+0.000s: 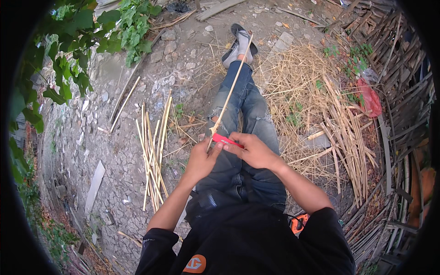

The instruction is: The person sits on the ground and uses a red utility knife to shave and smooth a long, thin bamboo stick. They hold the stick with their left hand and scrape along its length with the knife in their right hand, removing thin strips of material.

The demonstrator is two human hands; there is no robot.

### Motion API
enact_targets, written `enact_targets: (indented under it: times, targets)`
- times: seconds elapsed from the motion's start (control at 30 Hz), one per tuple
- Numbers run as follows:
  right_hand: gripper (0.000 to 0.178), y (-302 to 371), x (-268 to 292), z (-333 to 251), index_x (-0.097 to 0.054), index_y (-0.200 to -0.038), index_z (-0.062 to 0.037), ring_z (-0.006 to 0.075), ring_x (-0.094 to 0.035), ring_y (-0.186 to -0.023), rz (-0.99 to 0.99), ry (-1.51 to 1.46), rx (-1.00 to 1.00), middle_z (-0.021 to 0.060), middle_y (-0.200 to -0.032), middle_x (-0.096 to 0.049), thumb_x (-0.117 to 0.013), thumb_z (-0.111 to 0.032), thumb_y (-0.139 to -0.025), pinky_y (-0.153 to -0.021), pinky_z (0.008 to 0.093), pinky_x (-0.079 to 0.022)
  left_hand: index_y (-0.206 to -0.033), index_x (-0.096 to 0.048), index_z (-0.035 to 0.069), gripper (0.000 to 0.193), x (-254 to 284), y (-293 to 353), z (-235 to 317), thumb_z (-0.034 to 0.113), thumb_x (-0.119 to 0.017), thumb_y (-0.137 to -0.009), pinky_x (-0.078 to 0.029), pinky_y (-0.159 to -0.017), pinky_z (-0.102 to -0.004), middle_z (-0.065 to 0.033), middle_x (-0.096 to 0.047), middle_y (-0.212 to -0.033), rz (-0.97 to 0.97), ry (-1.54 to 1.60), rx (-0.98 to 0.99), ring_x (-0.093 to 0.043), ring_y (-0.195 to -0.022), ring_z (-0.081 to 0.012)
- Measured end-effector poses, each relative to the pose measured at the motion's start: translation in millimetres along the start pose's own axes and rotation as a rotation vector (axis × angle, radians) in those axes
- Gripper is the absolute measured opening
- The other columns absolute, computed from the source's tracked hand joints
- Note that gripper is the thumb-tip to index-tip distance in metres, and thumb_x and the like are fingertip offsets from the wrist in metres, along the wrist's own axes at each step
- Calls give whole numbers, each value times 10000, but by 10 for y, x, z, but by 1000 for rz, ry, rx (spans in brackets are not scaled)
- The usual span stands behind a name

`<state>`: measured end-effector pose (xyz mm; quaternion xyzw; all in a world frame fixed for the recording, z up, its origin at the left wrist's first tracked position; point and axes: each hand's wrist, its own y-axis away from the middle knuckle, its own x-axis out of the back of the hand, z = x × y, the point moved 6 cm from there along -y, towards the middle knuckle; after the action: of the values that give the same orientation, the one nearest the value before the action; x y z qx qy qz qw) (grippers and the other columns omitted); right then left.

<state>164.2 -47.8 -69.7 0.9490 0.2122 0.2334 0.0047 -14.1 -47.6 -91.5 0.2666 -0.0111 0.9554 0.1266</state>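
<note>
A long, thin bamboo strip (233, 85) runs from my hands up over my legs towards my feet. My left hand (201, 158) is closed round its near end, beside my thigh. My right hand (253, 150) is closed round a flat red knife handle (224, 140), which lies across the strip close to my left thumb. The blade is hidden or too small to make out. A small pale curl shows on the strip just beyond the red handle. Both hands are above my lap, their thumbs almost touching.
Split bamboo strips (153, 156) lie in a bundle left of my legs. To the right are a heap of shavings (298, 82) and more strips (350, 151). An orange tool handle (299, 223) lies by my right hip. A red plastic bag (369, 98) is near stacked wood (403, 68).
</note>
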Motion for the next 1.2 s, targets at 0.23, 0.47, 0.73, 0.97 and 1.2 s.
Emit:
enact_targets:
  times: [0.23, 0.47, 0.73, 0.97, 1.2]
  targets:
    - [339, 38, -13, -44, -645, -1012, -31, 418, -648, -731, 48, 90, 7, 213, -747, -633, -662, -369, -1006, -670, 474, -485, -1204, -680, 16, 409, 12, 43, 13, 382, -662, -1023, -487, -633, -440, -206, -648, -754, -10, -64, 23, -662, -671, -355]
    - [232, 10, -211, 172, -695, -975, -47, 71, -552, -586, 109, -292, -205, 14, -664, -622, -739, -275, -977, -556, 305, -420, -1098, -678, 29, 364, -26, 68, -7, 384, -610, -1052, -482, -646, -432, -171, -636, -714, 146, -52, -56, -614, -652, -368]
    - [247, 99, -343, 96, -748, -1007, -78, 141, -656, -673, 344, -154, -169, 43, -710, -686, -761, -312, -927, -649, 343, -483, -968, -661, 23, 376, -96, 79, -186, 378, -596, -1073, -439, -609, -346, -28, -587, -674, 145, 99, -41, -512, -632, -133]
    - [181, 19, -614, 234, -687, -976, -49, 37, -461, -583, 187, -962, -177, -36, -691, -557, -683, -224, -1020, -483, 224, -312, -933, -658, 34, 417, -65, 62, -99, 432, -618, -1051, -462, -631, -352, -83, -608, -716, 157, 223, -42, -559, -660, -180]
    - [243, 68, -652, 265, -703, -1019, -31, 33, -440, -569, 238, -971, -141, -36, -671, -533, -682, -273, -1022, -479, 228, -294, -951, -676, 39, 452, -67, 63, -69, 481, -633, -1033, -452, -601, -344, -59, -598, -692, 142, 193, -55, -549, -638, -150]
